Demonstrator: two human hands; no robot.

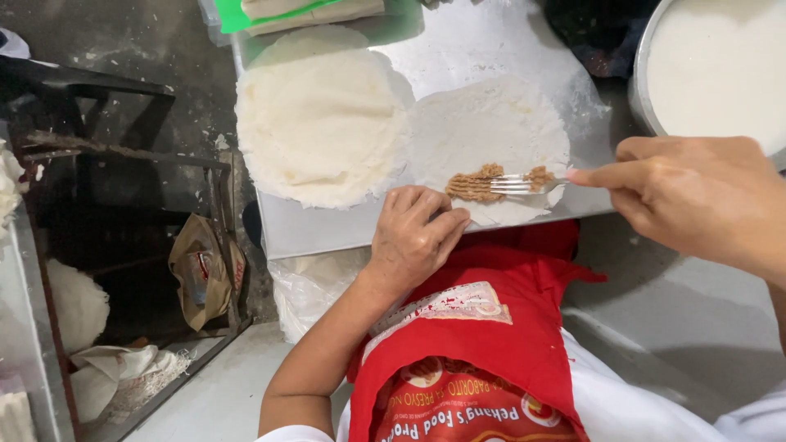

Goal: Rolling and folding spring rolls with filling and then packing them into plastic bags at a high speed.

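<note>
- Filling (477, 185), a brownish strip of ground mixture, lies across the lower part of a single thin white wrapper (491, 131) spread flat on the metal counter (491, 41), close to the counter's near edge.
- Its long axis runs left to right, roughly parallel to that near edge, and so does the fork (524, 184) that rests on it.
- From the right hand (696, 196) the filling lies to the left, well apart from the knuckles and reached only through the fork; the tines sit on the strip's right half, with a smaller clump of filling just past them.
- Right hand is closed around the fork's handle, thumb and forefinger pinched along it and pointing left.
- Left hand (413, 237) is the nearer one: its fingertips sit just beside the strip's left end, at the wrapper's lower left rim.
- Left hand holds nothing; it lies loosely curled, palm down, fingers pressing on the wrapper's edge and the counter.
- A stack of round wrappers (319, 123) lies to the left, its rim overlapping the single wrapper.
- A large metal bowl (643, 90) of white contents stands at the upper right, above the right hand.
</note>
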